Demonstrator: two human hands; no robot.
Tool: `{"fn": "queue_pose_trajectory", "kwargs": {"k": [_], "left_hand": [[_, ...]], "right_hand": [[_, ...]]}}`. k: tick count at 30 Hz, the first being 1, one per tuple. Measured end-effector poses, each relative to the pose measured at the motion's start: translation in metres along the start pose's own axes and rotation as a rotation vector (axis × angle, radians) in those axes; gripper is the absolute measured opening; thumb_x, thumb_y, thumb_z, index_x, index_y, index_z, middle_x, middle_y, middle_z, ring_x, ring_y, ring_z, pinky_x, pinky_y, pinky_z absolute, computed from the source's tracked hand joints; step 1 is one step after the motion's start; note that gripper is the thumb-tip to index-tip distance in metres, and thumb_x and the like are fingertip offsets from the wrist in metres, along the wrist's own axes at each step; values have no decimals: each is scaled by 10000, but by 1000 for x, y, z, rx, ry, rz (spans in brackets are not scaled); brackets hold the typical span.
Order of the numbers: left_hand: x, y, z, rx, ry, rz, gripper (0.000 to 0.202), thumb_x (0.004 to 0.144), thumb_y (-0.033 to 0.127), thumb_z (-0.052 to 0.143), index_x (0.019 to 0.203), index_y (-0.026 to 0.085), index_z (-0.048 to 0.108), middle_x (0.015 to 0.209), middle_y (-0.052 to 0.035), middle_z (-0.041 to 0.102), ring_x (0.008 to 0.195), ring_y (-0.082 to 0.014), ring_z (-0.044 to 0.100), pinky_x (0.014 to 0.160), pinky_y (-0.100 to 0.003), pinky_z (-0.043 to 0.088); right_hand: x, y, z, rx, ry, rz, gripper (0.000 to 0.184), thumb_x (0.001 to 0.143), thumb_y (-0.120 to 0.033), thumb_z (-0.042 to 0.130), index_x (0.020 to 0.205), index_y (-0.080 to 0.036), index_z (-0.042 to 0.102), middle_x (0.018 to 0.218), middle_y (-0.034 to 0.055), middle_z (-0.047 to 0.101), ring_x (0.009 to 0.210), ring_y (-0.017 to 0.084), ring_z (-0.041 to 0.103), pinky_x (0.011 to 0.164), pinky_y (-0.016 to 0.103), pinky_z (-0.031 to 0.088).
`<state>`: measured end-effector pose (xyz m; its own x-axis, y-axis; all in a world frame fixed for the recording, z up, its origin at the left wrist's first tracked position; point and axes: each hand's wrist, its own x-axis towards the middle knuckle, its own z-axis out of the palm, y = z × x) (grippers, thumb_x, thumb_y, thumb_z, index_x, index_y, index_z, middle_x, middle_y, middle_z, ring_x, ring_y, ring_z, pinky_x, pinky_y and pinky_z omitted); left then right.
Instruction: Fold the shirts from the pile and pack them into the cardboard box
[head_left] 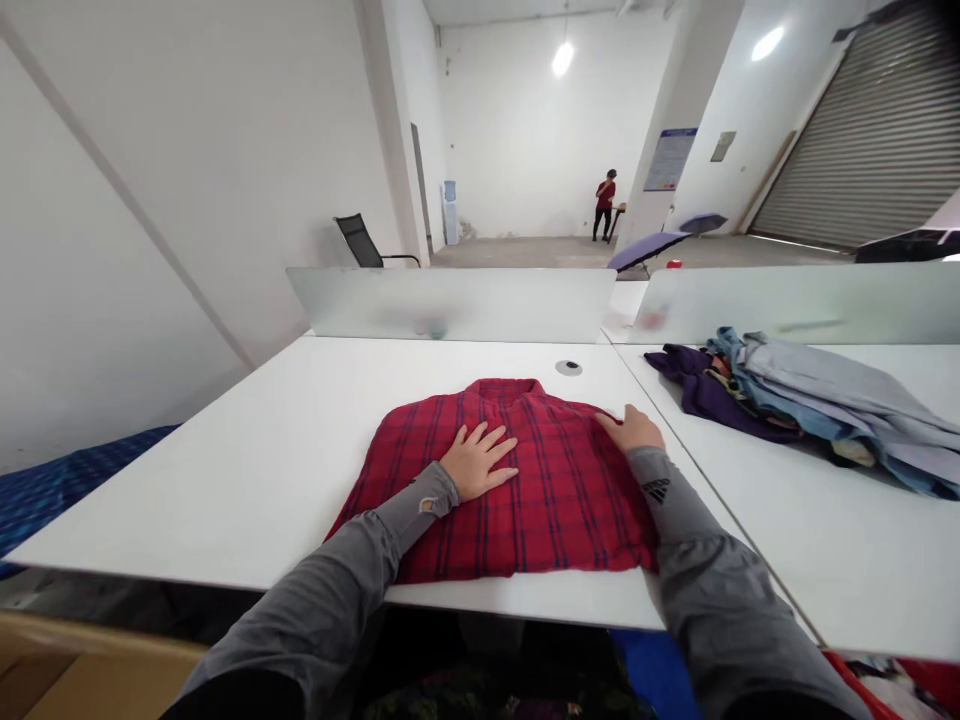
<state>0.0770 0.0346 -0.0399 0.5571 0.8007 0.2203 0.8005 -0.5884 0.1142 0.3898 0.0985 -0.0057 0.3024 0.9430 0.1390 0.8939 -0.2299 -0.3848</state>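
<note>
Two hands are resting on a folded red, dark-checked shirt (pixel 555 490) lying at the white table's (pixel 247 460) near edge. The left hand (pixel 476 462) is pressing flat on its middle, fingers spread; the right hand (pixel 634 430) is touching its far right corner, grip unclear.

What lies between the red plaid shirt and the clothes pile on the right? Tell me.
Only bare white tabletop, crossed by the seam where two desks meet, separates the shirt from the pile, in the head view.
</note>
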Motion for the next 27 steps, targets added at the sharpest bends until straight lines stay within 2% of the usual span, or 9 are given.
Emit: {"fn": "queue_pose_trajectory", "kwargs": {"k": [2,4,6,8,12,16,20,23,27], "left_hand": [[0,1,1,-22,27,-1,562,943,547,418,1454,315,401,1523,-87,383,1402,-380,291,1099,-658,222],[0,2,2,-39,58,-8,549,930,533,465,1435,318,433,1508,-90,406,1396,-374,308,1105,-643,227],[0,3,3,-52,83,-17,543,920,524,495,1422,323,451,1496,-89,423,1393,-370,320,1107,-630,239],[0,3,3,-64,85,-25,558,919,531,493,1433,322,433,1502,-87,415,1395,-370,319,1105,-629,244],[-2,-2,0,-83,27,-54,640,918,594,440,1485,317,333,1560,-79,316,1418,-367,272,1120,-631,200],[-2,-1,-7,-83,-17,-69,641,919,598,433,1483,311,334,1571,-72,292,1431,-367,241,1125,-646,151],[-17,32,-15,-134,55,-165,640,912,571,469,1461,252,384,1570,-119,280,1428,-398,220,1115,-656,153],[-44,74,-14,-261,108,-72,703,867,624,508,1453,252,396,1553,-137,311,1414,-419,241,1108,-657,166],[-83,111,-13,-478,160,3,760,837,521,618,1462,163,376,1472,-203,418,1383,-374,340,1153,-548,197]], "right_hand": [[-13,22,-14,211,-120,56,596,757,-562,683,1074,-57,673,1056,235,692,1063,356,637,896,455,510],[-34,36,-19,525,-308,97,521,654,-520,785,948,-96,712,927,182,734,961,327,682,842,418,555],[-59,39,-18,840,-523,142,468,605,-464,831,899,-118,718,871,154,748,880,296,709,801,387,587],[-79,34,-14,1042,-638,182,416,613,-405,831,896,-122,714,875,147,752,847,277,721,798,375,602],[-90,28,-14,1164,-585,194,298,630,-253,799,890,-142,703,858,111,759,826,264,730,802,373,611],[-79,43,-19,1174,-574,160,307,627,-180,770,922,-158,689,870,99,760,825,254,733,807,369,609],[-72,46,-27,1155,-593,141,297,628,-205,771,912,-189,684,887,101,758,856,279,729,810,411,611],[-71,22,-45,1156,-597,112,297,606,-203,773,889,-207,684,887,108,754,841,303,726,776,435,618],[-79,-52,-70,1174,-570,-97,354,629,-233,754,972,-218,668,936,87,748,841,273,720,811,411,599]]}}
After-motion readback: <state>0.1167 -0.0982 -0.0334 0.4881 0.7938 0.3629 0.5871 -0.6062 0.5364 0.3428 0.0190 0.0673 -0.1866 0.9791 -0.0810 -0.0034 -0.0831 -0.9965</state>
